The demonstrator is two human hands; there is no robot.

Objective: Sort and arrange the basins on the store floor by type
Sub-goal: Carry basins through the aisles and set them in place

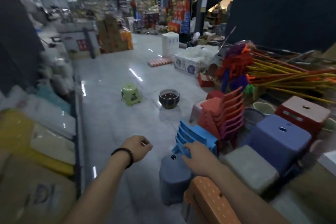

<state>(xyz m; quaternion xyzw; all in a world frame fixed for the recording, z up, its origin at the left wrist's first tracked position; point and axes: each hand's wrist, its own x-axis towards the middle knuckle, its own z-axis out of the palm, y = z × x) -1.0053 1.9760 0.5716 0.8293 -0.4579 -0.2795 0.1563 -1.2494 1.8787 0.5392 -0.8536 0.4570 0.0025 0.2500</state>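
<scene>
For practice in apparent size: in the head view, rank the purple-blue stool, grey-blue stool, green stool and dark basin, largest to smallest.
1. purple-blue stool
2. grey-blue stool, partly hidden, nearest the camera
3. green stool and dark basin: alike, not ranked

A dark basin (169,98), round and deep, stands upright and alone on the glossy grey store floor. Its rim catches the overhead light and its inside is in shadow. It is near a green stool (129,94), to that stool's right. Well apart, further right, a grey basin (253,114) and a pale green basin (264,107) sit upright close together. They stand between a stack of red chairs (225,112) and a red stool (302,112), with their lower halves hidden.
</scene>
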